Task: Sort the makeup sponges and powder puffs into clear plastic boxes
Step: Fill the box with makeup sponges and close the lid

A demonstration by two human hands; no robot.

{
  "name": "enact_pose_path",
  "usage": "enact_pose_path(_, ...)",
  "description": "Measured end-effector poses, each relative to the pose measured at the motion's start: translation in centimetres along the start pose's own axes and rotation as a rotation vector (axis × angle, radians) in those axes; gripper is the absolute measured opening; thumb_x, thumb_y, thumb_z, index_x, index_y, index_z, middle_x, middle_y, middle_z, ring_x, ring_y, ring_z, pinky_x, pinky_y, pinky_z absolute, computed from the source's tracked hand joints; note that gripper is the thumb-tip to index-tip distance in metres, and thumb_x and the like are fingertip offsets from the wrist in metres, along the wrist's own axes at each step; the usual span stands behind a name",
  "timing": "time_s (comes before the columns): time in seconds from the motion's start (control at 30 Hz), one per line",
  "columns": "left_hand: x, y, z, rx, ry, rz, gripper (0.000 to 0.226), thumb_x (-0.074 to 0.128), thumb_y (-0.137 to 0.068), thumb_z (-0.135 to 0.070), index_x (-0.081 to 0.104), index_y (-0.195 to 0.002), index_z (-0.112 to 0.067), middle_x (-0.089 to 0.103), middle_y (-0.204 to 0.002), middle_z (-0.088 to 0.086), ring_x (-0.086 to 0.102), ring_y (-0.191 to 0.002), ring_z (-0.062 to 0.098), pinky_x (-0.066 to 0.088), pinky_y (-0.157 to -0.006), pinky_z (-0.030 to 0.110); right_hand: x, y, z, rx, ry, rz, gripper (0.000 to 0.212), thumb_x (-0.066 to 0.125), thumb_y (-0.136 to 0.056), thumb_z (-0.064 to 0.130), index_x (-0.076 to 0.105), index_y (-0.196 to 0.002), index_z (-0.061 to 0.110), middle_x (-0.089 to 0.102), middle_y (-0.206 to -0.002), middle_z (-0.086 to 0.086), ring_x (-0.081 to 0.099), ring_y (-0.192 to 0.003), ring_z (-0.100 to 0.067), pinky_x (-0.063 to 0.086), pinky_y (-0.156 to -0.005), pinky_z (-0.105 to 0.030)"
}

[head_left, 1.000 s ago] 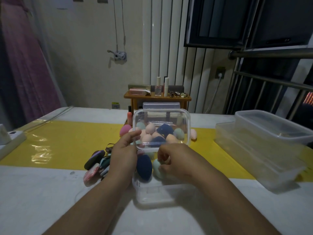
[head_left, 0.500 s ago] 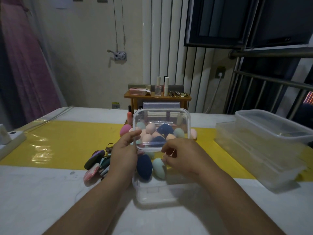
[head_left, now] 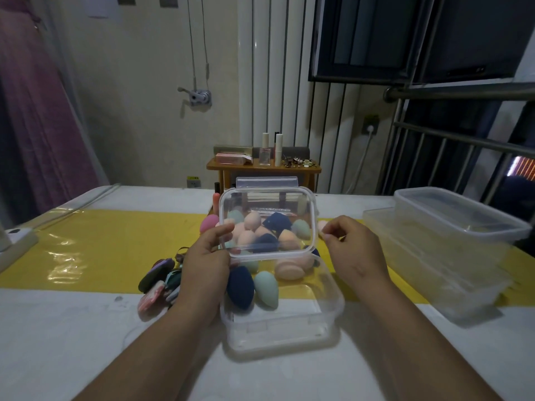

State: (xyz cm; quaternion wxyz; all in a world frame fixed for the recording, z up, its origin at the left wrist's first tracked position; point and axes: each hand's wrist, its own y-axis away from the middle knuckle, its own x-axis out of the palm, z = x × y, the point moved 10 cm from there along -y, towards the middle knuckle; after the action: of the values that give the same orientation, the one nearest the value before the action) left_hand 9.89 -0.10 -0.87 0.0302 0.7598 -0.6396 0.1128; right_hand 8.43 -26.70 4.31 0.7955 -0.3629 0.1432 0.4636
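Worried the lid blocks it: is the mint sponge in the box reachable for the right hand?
Likely yes: the left hand holds the lid tilted up, leaving the box open above the mint sponge near the right hand.

Clear glossy plastic box (head_left: 282, 328), matt foam sponges (head_left: 265, 288).

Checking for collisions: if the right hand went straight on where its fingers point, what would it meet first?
Probably the right rim of the clear lid that the left hand holds tilted up, though depth is unclear.
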Motion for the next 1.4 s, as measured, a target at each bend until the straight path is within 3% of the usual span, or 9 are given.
enact_pose_path(0.17,-0.4,0.2,-0.4,0.034,-0.048,0.008,0.051,0.056,-0.087,0.012,0.069,-0.113,-0.028,0.068,-0.113,-0.007,0.065,-0.103,0.015,0.058,-0.077,0.031,1.0,-0.5,-3.3,0.124,0.059,0.035,0.01,0.059,-0.094,0.014,0.066,-0.097,0.02,0.065,-0.101,0.002,0.055,-0.088,-0.018,0.038,-0.069,-0.026)
enact_pose_path(0.33,-0.5,0.1,-1.1,0.064,-0.145,0.029,0.055,0.057,-0.087,0.013,0.065,-0.116,-0.032,0.066,-0.101,-0.019,0.062,-0.097,0.004,0.054,-0.064,0.016,3.1,-0.6,-5.2,0.156,0.076,0.173,0.03,0.06,-0.095,0.012,0.063,-0.12,0.028,0.062,-0.12,0.003,0.057,-0.1,-0.019,0.043,-0.082,-0.028)
enact_pose_path(0.47,-0.8,-0.1,-1.5,0.088,-0.206,0.024,0.055,0.059,-0.087,0.012,0.064,-0.117,-0.034,0.065,-0.101,-0.019,0.058,-0.091,-0.004,0.05,-0.069,0.015,5.5,-0.5,-5.8,0.131,0.068,0.311,0.048,0.057,-0.096,0.01,0.053,-0.137,0.033,0.055,-0.138,0.001,0.055,-0.118,-0.022,0.047,-0.098,-0.037)
enact_pose_path(0.67,-0.9,-0.3,-2.1,0.116,-0.232,0.024,0.055,0.058,-0.086,0.014,0.063,-0.113,-0.033,0.062,-0.095,-0.023,0.058,-0.088,-0.006,0.05,-0.061,0.007,7.7,-0.1,-6.3,0.099,0.09,0.426,0.058,0.056,-0.093,0.015,0.043,-0.144,0.04,0.055,-0.14,-0.006,0.054,-0.123,-0.027,0.046,-0.102,-0.043)
enact_pose_path(0.8,-1.4,-0.8,-1.8,0.106,-0.255,0.019,0.059,0.058,-0.082,0.018,0.066,-0.113,-0.032,0.067,-0.1,-0.016,0.065,-0.096,0.007,0.054,-0.077,0.019,8.1,-0.4,-6.6,0.106,0.2,0.424,0.064,0.05,-0.093,0.022,0.027,-0.149,0.042,0.058,-0.128,-0.008,0.056,-0.113,-0.029,0.047,-0.098,-0.046)
enact_pose_path(0.93,-1.5,-0.8,-1.8,0.11,-0.242,0.016,0.059,0.057,-0.081,0.019,0.066,-0.101,-0.036,0.069,-0.103,-0.011,0.067,-0.095,0.009,0.054,-0.076,0.021,7.6,-0.6,-6.6,0.111,0.192,0.371,0.063,0.05,-0.092,0.012,0.033,-0.148,0.033,0.059,-0.128,-0.006,0.056,-0.112,-0.028,0.047,-0.096,-0.043)
enact_pose_path(1.13,-1.2,-0.6,-2.1,0.105,-0.214,0.036,0.057,0.057,-0.082,0.02,0.067,-0.106,-0.031,0.068,-0.094,-0.018,0.066,-0.082,-0.004,0.055,-0.064,0.012,4.1,-1.4,-6.0,0.126,0.032,0.17,0.041,0.053,-0.091,0.009,0.05,-0.127,0.03,0.059,-0.116,-0.008,0.056,-0.094,-0.028,0.041,-0.072,-0.033)
enact_pose_path(1.27,-1.1,-0.3,-2.0,0.102,-0.184,0.034,0.059,0.053,-0.081,0.024,0.067,-0.109,-0.026,0.066,-0.096,-0.016,0.066,-0.079,-0.007,0.055,-0.066,0.011,1.7,-1.6,-3.5,0.04,-0.064,0.092,0.037,0.056,-0.087,0.004,0.064,-0.113,0.03,0.054,-0.116,-0.005,0.051,-0.095,-0.018,0.037,-0.079,-0.026)
enact_pose_path(1.4,-0.8,-0.2,-1.9,0.105,-0.182,0.031,0.061,0.05,-0.08,0.025,0.067,-0.111,-0.025,0.065,-0.098,-0.017,0.064,-0.075,-0.014,0.056,-0.068,0.013,0.8,-0.7,-0.4,-0.041,-0.176,0.066,0.027,0.063,-0.087,0.011,0.063,-0.102,0.034,0.059,-0.105,0.004,0.058,-0.091,-0.013,0.047,-0.075,-0.025)
